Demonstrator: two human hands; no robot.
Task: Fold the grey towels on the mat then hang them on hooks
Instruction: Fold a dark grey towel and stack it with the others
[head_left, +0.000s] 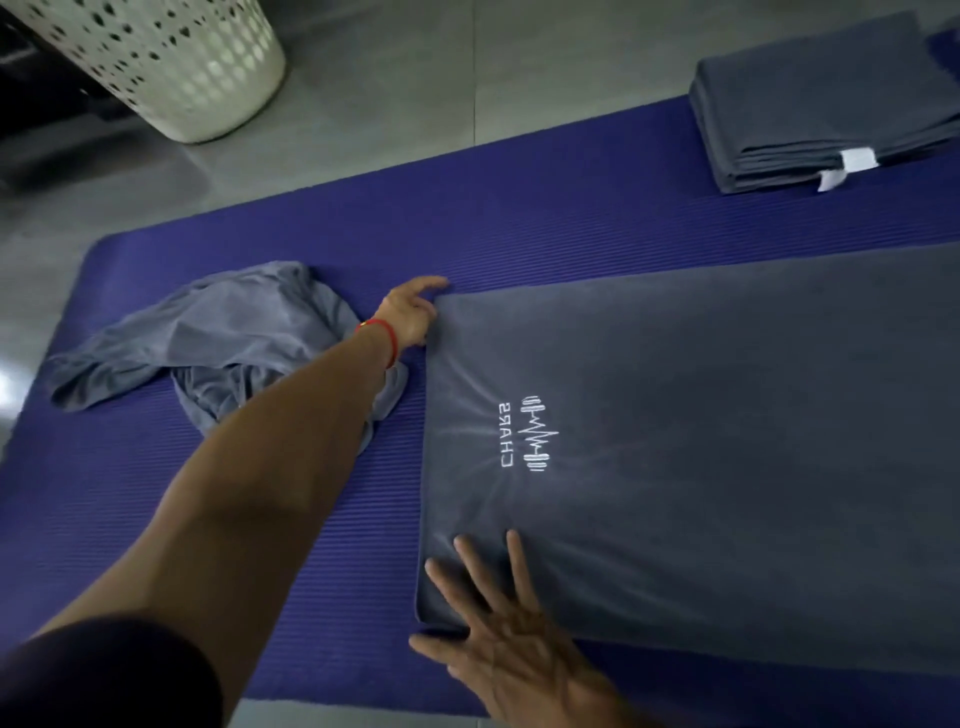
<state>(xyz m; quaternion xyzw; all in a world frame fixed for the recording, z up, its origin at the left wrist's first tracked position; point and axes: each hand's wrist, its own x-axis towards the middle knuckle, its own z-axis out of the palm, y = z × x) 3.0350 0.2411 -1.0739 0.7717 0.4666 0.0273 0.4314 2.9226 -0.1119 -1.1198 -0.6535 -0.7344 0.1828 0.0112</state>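
A blue mat (322, 519) lies across a grey tiled floor (395, 88), running from 8 o'clock up toward 2 o'clock. On it, filling the 3 to 5 o'clock part of the view, a grey towel (727, 441) is spread flat, with a white logo (524, 434) stitched near its short edge. The left hand (410, 314), at the end of a long bare arm that reaches in from 7 o'clock, sits at the far corner of that short edge, close to the centre of the view; its fingers curl over the corner and pinch the cloth, and a red band (382, 338) circles the wrist. The right hand (498, 618), at 6 o'clock, lies palm down with its fingers straight and spread wide, pressing the near corner of the same edge against the mat, with the thumb out on the mat just beside the towel. Just beside the left arm, at 9 o'clock, a second towel (218, 338) lies crumpled on the mat, partly hidden under the forearm. At 2 o'clock a stack (826, 98) of folded grey towels rests on the far end of the mat, with white labels showing at its near edge. At 11 o'clock a white perforated basket (171, 57) stands on the floor, well apart from the mat.
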